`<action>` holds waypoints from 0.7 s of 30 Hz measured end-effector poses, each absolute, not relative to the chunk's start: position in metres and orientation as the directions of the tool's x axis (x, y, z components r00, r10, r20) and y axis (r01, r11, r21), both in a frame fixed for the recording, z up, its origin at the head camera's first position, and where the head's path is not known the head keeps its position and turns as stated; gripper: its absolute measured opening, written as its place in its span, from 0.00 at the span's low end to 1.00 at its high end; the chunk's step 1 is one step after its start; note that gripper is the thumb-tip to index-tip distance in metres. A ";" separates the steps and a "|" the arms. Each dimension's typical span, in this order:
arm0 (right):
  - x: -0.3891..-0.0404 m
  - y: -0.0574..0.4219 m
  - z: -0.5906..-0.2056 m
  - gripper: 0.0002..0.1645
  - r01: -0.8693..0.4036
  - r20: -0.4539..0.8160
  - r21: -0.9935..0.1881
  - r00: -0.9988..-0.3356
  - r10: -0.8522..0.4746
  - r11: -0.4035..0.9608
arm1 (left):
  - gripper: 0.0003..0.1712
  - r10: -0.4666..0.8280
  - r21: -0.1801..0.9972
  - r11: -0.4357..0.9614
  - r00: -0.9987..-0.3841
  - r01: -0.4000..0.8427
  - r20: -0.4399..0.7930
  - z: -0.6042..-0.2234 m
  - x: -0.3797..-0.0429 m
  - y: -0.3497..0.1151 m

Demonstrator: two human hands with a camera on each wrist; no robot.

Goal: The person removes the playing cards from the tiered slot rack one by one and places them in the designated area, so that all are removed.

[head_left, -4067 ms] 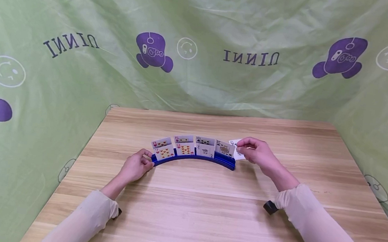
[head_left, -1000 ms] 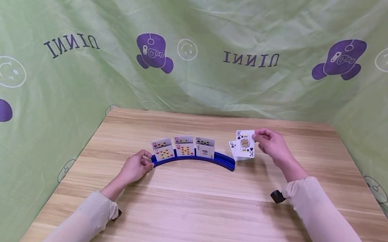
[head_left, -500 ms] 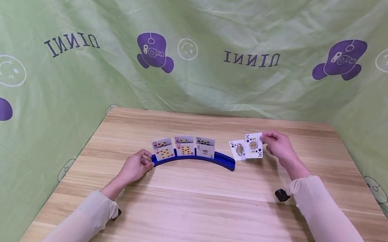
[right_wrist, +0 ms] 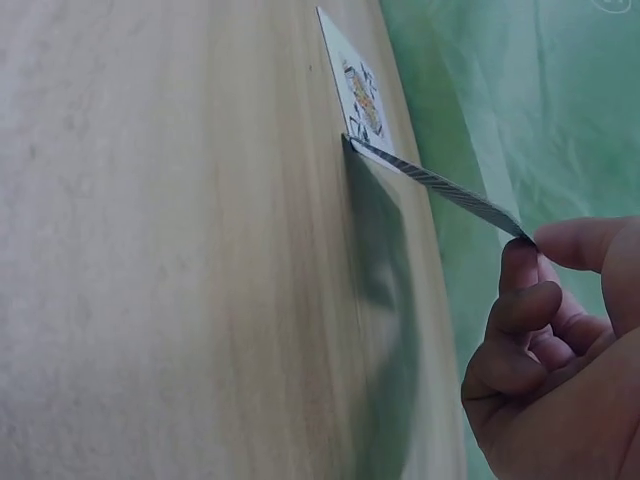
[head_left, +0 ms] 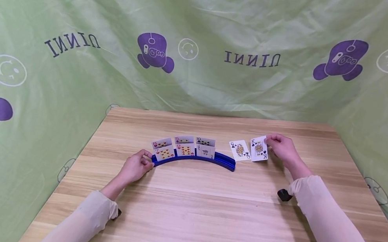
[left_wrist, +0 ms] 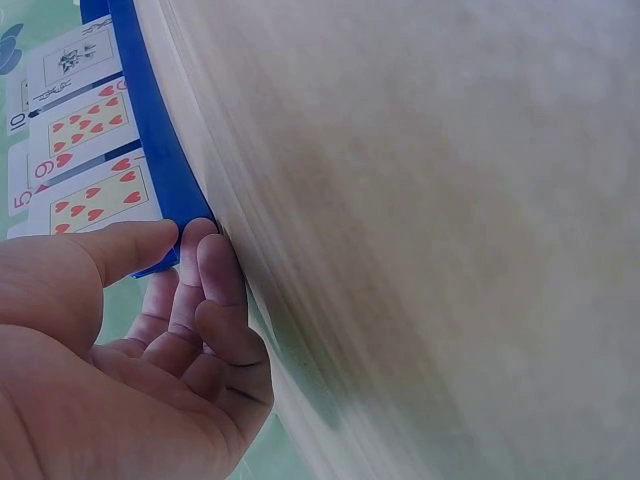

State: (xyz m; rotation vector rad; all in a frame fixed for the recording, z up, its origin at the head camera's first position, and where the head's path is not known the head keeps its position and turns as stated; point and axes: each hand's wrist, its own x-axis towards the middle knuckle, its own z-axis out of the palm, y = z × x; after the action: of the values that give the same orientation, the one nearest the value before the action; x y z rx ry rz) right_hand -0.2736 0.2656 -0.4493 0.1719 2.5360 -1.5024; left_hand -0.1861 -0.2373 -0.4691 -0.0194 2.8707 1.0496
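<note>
The person's left arm in a loose, pale cream fabric sleeve (head_left: 78, 221) slants up and rightward from the lower edge of the head view, its cuff ending above a bare wrist (head_left: 112, 189). The bare left hand (head_left: 136, 166) grips at its fingertips, the straight thumb (left_wrist: 130, 248) opposing bent fingers (left_wrist: 222, 272). The right arm, in a matching cream fabric sleeve (head_left: 335, 230), angles up and leftward, reaching farther forward. The bare right hand (head_left: 282, 148) pinches between an extended thumb (right_wrist: 582, 240) and a fingertip (right_wrist: 517, 262); its lower fingers curl toward the palm.
</note>
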 end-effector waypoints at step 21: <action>-0.275 0.273 -0.450 0.29 0.204 -0.242 -0.813 -0.970 0.002 0.546 | 0.15 0.029 0.650 0.760 -0.998 -0.020 -0.064 -0.472 -0.186 -0.238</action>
State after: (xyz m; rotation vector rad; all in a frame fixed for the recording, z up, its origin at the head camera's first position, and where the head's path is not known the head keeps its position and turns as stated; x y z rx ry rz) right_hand -0.2746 0.2734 -0.4497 0.1738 2.5701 -1.3924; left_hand -0.1859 -0.2378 -0.4715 0.0079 2.8808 1.0643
